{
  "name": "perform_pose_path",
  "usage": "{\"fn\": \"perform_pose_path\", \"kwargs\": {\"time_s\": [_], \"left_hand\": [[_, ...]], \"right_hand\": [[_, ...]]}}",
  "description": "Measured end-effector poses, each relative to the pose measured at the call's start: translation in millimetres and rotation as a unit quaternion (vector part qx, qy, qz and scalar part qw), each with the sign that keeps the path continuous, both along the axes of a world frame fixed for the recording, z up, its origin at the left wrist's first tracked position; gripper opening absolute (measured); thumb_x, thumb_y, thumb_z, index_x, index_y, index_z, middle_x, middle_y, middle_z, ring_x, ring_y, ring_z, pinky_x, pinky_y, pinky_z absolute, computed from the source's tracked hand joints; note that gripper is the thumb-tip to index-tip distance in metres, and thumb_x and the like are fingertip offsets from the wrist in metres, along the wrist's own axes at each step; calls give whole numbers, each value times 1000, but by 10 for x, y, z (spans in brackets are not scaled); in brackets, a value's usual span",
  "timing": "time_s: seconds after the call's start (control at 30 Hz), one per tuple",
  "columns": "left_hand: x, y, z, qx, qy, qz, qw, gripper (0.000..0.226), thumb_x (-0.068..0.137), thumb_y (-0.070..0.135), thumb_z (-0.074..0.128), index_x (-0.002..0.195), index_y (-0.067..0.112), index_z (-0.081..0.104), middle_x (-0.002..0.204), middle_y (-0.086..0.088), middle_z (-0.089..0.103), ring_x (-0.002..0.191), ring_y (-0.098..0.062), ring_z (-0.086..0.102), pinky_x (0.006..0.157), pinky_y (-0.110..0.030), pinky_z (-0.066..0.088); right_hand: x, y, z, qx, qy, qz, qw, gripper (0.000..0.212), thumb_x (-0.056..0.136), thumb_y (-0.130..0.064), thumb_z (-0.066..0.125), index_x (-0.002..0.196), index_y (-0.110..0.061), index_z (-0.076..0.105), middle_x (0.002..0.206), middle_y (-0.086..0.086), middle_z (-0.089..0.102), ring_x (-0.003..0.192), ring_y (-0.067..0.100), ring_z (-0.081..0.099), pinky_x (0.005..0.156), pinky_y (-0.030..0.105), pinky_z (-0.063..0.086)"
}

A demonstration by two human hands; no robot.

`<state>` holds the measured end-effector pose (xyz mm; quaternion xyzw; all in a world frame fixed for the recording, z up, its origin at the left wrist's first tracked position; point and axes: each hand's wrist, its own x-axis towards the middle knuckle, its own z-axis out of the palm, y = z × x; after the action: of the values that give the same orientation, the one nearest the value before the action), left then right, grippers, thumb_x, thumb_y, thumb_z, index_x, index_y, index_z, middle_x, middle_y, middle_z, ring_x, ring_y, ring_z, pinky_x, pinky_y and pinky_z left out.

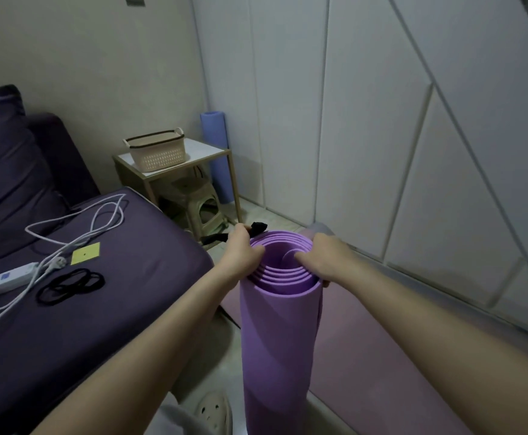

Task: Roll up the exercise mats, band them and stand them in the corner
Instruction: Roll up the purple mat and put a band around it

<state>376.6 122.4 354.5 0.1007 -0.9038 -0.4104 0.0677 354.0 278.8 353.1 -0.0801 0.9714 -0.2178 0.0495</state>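
A rolled purple mat (280, 334) stands upright on the floor in front of me, its spiral top end facing up. My left hand (242, 251) grips the left rim of that top end and also pinches a black strap (254, 230). My right hand (325, 260) holds the right rim, with its fingers hooked inside the roll. A blue rolled mat (217, 155) stands upright in the far corner. A pink mat (381, 356) lies flat on the floor to the right. Several black bands (69, 285) lie on the bed.
A purple-covered bed (99, 309) fills the left, with a white power strip (8, 279), cable and a yellow note on it. A small side table (174, 164) carries a beige basket, with a stool beneath. White wardrobe doors (381, 120) run along the right. A slipper (214, 412) shows below.
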Motion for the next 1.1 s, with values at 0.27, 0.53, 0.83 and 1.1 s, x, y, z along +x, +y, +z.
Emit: {"fn": "perform_pose_path", "kwargs": {"time_s": [0.27, 0.53, 0.83, 1.1], "left_hand": [[69, -153, -52, -19, 13, 40, 999, 50, 87, 5, 60, 132, 3, 38, 136, -15, 40, 117, -27, 49, 83, -26, 41], [54, -189, -60, -33, 7, 54, 998, 49, 81, -4, 58, 127, 5, 44, 130, -16, 44, 112, -29, 51, 87, -33, 46], [119, -139, -40, -77, 9, 71, 994, 47, 84, -7, 51, 129, 2, 41, 132, -16, 40, 113, -31, 49, 81, -28, 39], [101, -5, -26, -80, 21, 77, 994, 48, 86, -9, 47, 132, 2, 38, 136, -16, 36, 114, -30, 48, 79, -25, 36]], "right_hand": [[64, 131, 63, -169, -178, 118, 962, 33, 84, 6, 41, 110, 6, 61, 88, 13, 57, 64, 15, 51, 64, 21, 50], [186, 126, -135, -101, -69, 135, 983, 32, 86, 3, 49, 117, -1, 56, 115, 14, 62, 102, 27, 57, 86, 33, 47], [101, 228, -261, -69, 56, -25, 996, 18, 83, -6, 43, 86, -1, 59, 97, 22, 65, 81, 34, 55, 65, 29, 35], [434, 152, 118, -132, -32, 61, 989, 26, 88, -12, 44, 93, 2, 66, 85, 17, 69, 75, 30, 67, 76, 43, 58]]}}
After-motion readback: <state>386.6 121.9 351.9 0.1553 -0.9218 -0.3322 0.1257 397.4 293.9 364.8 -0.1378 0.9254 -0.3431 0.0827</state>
